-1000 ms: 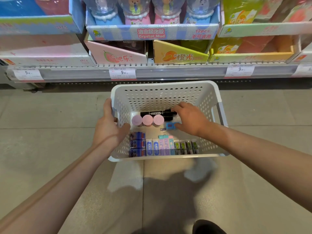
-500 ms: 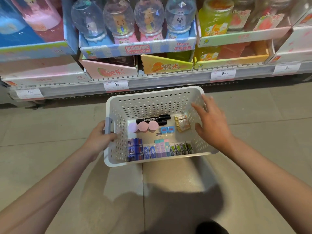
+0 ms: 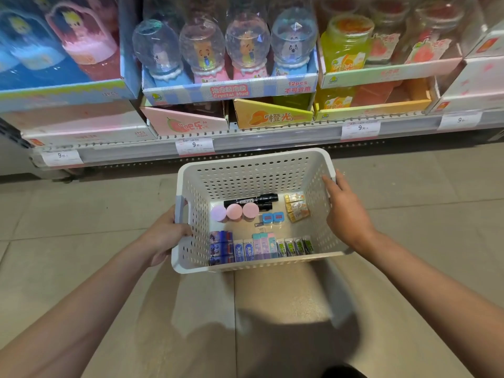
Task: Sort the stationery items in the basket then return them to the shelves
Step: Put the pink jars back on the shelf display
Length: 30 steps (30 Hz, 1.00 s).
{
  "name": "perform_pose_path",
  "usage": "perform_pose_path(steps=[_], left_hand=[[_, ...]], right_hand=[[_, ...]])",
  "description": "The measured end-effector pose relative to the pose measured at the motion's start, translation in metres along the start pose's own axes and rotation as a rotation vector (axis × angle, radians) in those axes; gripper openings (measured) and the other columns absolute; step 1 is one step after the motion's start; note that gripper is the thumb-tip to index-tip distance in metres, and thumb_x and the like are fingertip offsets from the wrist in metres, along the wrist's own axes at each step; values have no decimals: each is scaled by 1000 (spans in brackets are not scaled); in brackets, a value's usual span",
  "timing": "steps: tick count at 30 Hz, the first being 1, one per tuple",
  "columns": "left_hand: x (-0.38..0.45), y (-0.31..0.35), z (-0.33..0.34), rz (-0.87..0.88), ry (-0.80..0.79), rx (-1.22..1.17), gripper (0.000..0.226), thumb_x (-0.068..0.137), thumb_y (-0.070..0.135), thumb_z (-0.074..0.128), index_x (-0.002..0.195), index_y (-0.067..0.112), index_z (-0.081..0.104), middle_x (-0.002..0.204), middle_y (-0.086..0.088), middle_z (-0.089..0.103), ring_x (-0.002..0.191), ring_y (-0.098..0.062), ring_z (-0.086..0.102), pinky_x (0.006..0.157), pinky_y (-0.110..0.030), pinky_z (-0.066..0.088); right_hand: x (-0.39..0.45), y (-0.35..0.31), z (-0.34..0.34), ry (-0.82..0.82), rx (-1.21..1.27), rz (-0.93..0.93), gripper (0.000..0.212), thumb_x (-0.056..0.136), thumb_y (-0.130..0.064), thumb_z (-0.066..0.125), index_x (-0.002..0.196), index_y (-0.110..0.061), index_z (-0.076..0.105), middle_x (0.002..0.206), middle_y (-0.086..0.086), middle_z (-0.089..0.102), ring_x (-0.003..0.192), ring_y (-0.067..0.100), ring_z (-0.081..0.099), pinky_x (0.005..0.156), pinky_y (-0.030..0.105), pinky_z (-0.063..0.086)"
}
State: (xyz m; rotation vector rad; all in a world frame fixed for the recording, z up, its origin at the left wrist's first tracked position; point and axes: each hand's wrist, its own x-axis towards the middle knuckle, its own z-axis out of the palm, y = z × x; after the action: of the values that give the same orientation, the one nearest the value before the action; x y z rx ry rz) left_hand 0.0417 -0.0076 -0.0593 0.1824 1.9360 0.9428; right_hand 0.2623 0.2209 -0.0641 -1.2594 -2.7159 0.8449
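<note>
Hands (image 3: 166, 236) (image 3: 347, 214) on opposite basket (image 3: 253, 173) sides

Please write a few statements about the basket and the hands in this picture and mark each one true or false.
1. The left hand grips the white basket at its left handle. True.
2. The right hand holds one of the black markers. False: it lies at the basket's right wall, and the markers rest on the basket floor.
3. Three round pink caps stand side by side in front of the markers. True.
4. The small blue boxes lie outside the basket on the floor. False: they are inside, near the middle.
5. The yellow packets lie at the basket's right side. True.
</note>
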Motion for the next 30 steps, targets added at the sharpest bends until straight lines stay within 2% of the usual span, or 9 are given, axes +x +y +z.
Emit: perform_pose_path(steps=[4, 8, 12, 15, 20, 23, 25, 27, 30], left_hand=[[-4, 7, -10, 18, 39, 50, 61, 83, -13, 46, 124, 32, 41, 102, -7, 60, 100, -33, 57, 87, -44, 48], [-13, 28, -24, 6, 12, 51, 59, 77, -17, 44, 116, 28, 45, 97, -7, 60, 91, -30, 57, 77, -37, 49], [-35, 53, -40, 4, -19, 23, 62, 52, -6, 53, 99, 34, 54, 105, -15, 61, 101, -38, 56, 90, -50, 48], [-53, 70, -54, 24, -13, 6, 65, 43, -1, 51, 99, 31, 56, 105, -16, 63, 101, -38, 57, 91, -50, 48], [-90, 98, -80, 57, -11, -16, 85, 43, -2, 50, 122, 30, 47, 105, -15, 63, 95, -35, 60, 75, -39, 50], [-120, 121, -96, 56, -4, -28, 76, 43, -3, 49, 113, 26, 52, 93, -15, 69, 82, -33, 64, 68, -37, 51], [-142, 139, -106, 51, 11, -42, 66, 43, -3, 49, 103, 25, 57, 85, -15, 71, 78, -35, 65, 71, -39, 53], [-167, 158, -116, 60, 5, -53, 64, 43, -4, 49, 98, 27, 58, 91, -19, 71, 85, -39, 65, 80, -45, 53], [-206, 187, -130, 77, -10, -35, 72, 44, -3, 50, 113, 15, 58, 103, -24, 69, 97, -44, 64, 88, -53, 51]], right_hand=[[-2, -2, -3, 16, 75, -11, 73, 80, 13, 41, 147, -10, 24, 156, 11, 17, 125, 37, 47, 100, 43, 44], [-5, -12, -17, 81, 153, -72, 71, 80, 9, 44, 145, -14, 27, 148, 10, 33, 124, 34, 46, 97, 50, 45], [-12, -30, -42, 140, 207, -121, 65, 77, 9, 43, 137, -15, 37, 140, 8, 43, 118, 33, 50, 92, 50, 48], [-17, -47, -63, 165, 230, -151, 67, 77, 10, 44, 137, -20, 38, 139, 2, 44, 115, 30, 53, 90, 48, 50], [-26, -81, -105, 170, 286, -161, 68, 75, 9, 47, 136, -21, 41, 137, 0, 46, 119, 26, 51, 92, 47, 50], [-35, -105, -139, 184, 264, -174, 66, 74, 7, 51, 134, -21, 44, 132, -2, 52, 117, 22, 53, 91, 33, 48], [-41, -120, -163, 185, 223, -148, 63, 75, 6, 54, 134, -17, 45, 132, 1, 54, 117, 23, 53, 87, 28, 44], [-49, -136, -189, 190, 194, -134, 63, 75, 6, 54, 133, -15, 46, 131, 3, 55, 118, 26, 53, 87, 29, 43], [-67, -164, -232, 191, 190, -140, 67, 74, 8, 52, 135, -18, 45, 133, 2, 54, 120, 26, 52, 87, 29, 42]])
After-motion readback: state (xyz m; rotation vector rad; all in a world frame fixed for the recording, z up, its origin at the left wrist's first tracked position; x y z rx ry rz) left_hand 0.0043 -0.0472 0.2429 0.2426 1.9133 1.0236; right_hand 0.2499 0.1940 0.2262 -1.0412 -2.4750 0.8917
